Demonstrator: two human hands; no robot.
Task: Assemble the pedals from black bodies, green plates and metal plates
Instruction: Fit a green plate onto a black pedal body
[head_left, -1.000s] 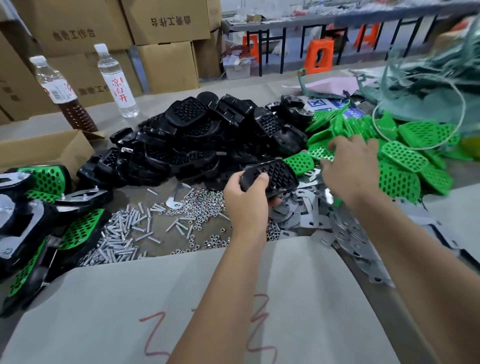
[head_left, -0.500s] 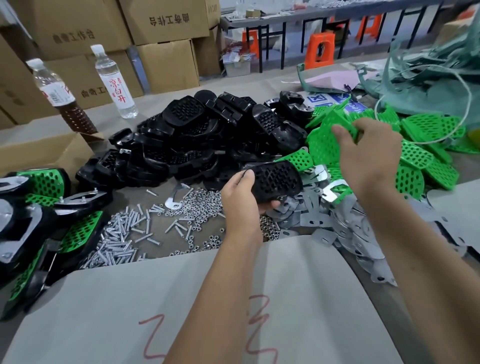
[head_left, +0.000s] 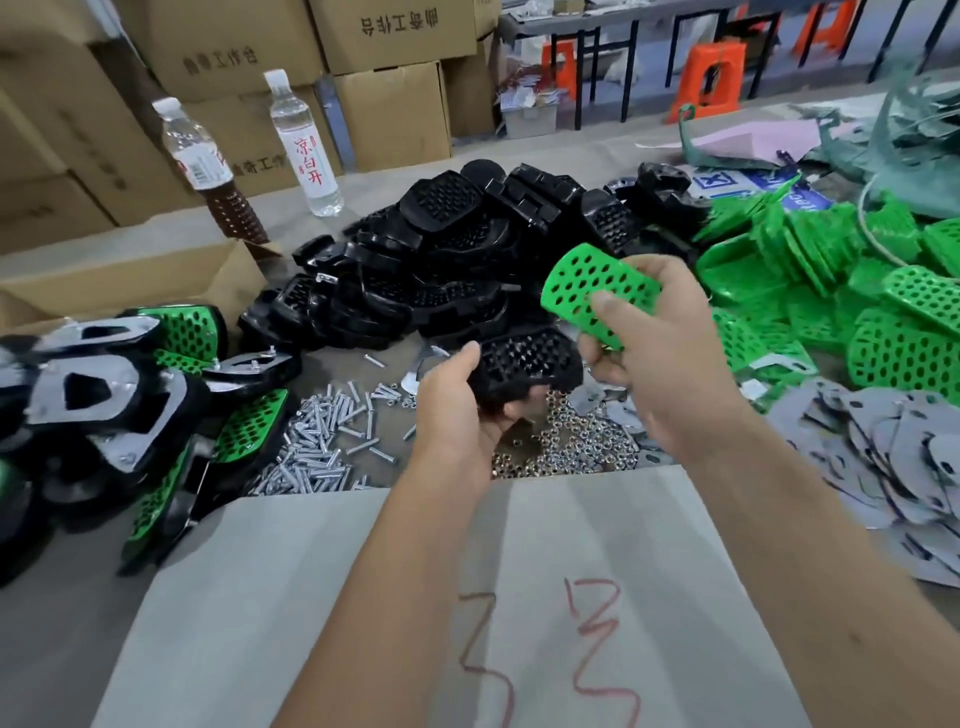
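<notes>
Two parts held above the worktable.
Left hand (head_left: 457, 410) grips a black body (head_left: 524, 366); right hand (head_left: 670, 353) pinches a perforated green plate (head_left: 587, 286) just above it.

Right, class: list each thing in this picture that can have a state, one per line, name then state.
left hand: grips a black body
black body: held, studs up, no plate on it
right hand: pinches a green plate
green plate: held, tilted, apart from the body
clear bottle: upright, capped
finished pedals: assembled, piled
</notes>
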